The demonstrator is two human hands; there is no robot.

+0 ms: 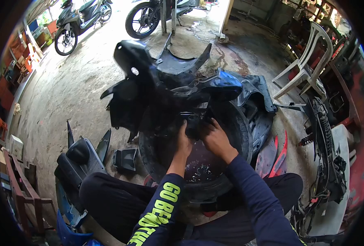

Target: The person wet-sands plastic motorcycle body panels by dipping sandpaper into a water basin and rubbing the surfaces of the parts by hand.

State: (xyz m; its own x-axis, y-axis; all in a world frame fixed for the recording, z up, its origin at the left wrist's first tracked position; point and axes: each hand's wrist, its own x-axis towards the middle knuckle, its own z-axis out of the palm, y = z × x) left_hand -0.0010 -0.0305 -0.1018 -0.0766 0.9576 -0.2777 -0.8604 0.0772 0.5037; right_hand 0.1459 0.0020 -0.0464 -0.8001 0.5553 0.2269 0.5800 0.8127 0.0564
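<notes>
A large black plastic motorcycle body panel [134, 96] is held up above a round dark tub [214, 189] between my knees. My left hand [184, 141] is closed on its near edge, thumb on top. Beside it my right hand [216, 139] is also closed on that near edge, with the fingertips partly hidden by the dark plastic. Reddish-brown water with white suds [201, 169] shows inside the tub under my wrists. A blue-and-black panel [227, 80] sits at the tub's far right side, close behind the held piece.
Dark body panels [81, 158] and a small black part [125, 159] lie on the floor at left. Red trim pieces [278, 156] are at right. A white plastic chair [307, 61] stands back right. Two motorcycles [143, 20] are parked at the back.
</notes>
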